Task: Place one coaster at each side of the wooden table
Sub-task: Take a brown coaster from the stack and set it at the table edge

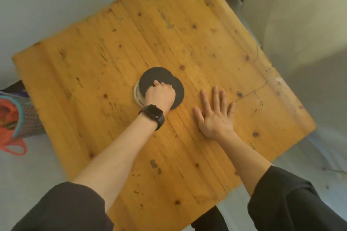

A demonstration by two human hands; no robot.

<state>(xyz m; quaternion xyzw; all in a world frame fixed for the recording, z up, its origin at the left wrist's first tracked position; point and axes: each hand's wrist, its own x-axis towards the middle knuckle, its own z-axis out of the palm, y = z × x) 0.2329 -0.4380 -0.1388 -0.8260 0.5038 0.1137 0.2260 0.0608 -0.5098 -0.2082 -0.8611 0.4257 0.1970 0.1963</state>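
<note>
mid-table (105, 58), left hand (160, 95) curls closed on overlapping dark coasters (155, 76), hiding part; pale coaster (136, 94) lettering too blurred to read; right hand (216, 116) lies flat, fingers spread.

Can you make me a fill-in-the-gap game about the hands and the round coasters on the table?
1. The pile of coasters lies near the ______ of the wooden table.
2. The hand touching the coasters is the ______ hand.
3. The right hand lies ______ on the wood, fingers spread.
4. The watch sits on the ______ wrist.

Missing words: middle; left; flat; left
</note>
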